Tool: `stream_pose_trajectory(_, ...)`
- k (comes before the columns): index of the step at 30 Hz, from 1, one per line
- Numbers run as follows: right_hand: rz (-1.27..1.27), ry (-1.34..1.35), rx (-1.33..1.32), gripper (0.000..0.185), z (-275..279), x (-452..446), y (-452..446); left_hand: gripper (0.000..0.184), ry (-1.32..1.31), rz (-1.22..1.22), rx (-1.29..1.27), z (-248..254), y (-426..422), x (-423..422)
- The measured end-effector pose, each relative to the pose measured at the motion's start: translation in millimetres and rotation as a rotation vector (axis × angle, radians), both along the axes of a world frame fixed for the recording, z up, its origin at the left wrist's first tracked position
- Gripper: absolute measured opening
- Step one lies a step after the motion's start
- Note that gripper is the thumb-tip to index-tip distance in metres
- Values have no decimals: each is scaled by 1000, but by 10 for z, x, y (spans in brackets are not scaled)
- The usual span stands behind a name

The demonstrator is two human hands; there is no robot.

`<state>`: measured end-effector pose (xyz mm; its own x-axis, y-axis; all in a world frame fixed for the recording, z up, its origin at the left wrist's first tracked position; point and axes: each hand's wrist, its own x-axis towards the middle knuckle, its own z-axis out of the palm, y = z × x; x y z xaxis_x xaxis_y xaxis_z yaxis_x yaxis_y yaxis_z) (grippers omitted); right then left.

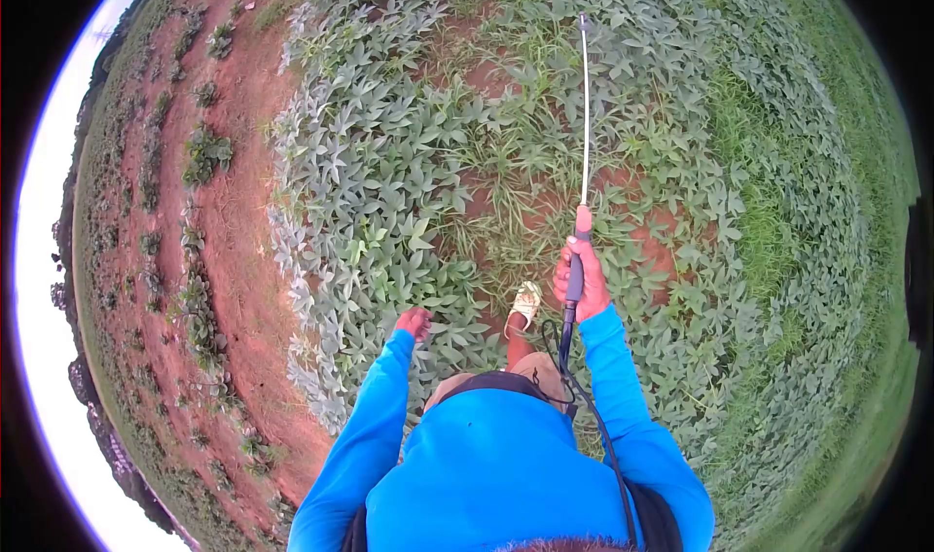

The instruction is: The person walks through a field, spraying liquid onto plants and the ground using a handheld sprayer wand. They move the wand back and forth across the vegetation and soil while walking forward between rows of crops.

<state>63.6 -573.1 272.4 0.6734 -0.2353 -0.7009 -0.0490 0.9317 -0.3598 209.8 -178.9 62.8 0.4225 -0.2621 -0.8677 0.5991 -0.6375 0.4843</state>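
Observation:
My right hand (588, 282) is wrapped round the dark grip of a sprayer wand (586, 124). The wand's thin pale tube points straight ahead over the leaves, and its nozzle tip is at the far end. A black hose (601, 426) runs from the handle back along my right arm toward my shoulder. At my left side, my left hand (414, 324) hangs above the foliage with its fingers curled in, and nothing shows in it. Leafy green plants (389, 192) lie beneath both hands.
My foot in a light patterned shoe (526, 299) is among grass and leaves. Grass tufts (511, 168) grow between the plants, with patches of reddish soil (657, 250). Leftward, a bare dirt strip (248, 212) borders rows of small plants (206, 153). Dark straps cross my shoulders.

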Motion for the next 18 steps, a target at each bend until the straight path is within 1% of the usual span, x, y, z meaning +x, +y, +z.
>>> stream_pose_trajectory(1,54,-41,84,31,2,32,-56,33,-37,-26,-47,36,-121,99)
stream_pose_trajectory(2,51,-41,91,31,33,55,-87,38,-71,-49,-96,71,-237,176)
stream_pose_trajectory(4,158,-89,154,30,115,88,-99,37,-78,-46,-81,139,-435,302)
stream_pose_trajectory(5,167,-90,157,30,130,97,-77,36,-85,-42,-74,178,-498,324)
stream_pose_trajectory(7,248,-109,249,29,169,98,-16,35,-91,-39,-63,203,-563,332)
stream_pose_trajectory(9,287,-112,261,29,154,141,32,34,-96,-38,-48,259,-561,354)
stream_pose_trajectory(11,354,-137,346,29,183,228,56,33,-66,-88,103,323,-538,319)
stream_pose_trajectory(12,377,-151,348,29,192,289,55,33,-70,-77,102,333,-509,296)
stream_pose_trajectory(13,388,-155,345,29,162,355,30,33,-44,-67,152,310,-447,281)
stream_pose_trajectory(14,425,-196,400,30,103,432,8,34,-17,-58,203,293,-375,261)
stream_pose_trajectory(15,461,-235,456,31,56,515,-19,34,-22,-49,201,295,-307,231)
stream_pose_trajectory(17,498,-263,458,32,-3,734,-115,33,-38,-74,205,312,-226,195)
stream_pose_trajectory(18,536,-313,507,32,-47,858,-164,33,-40,-66,201,337,-229,193)
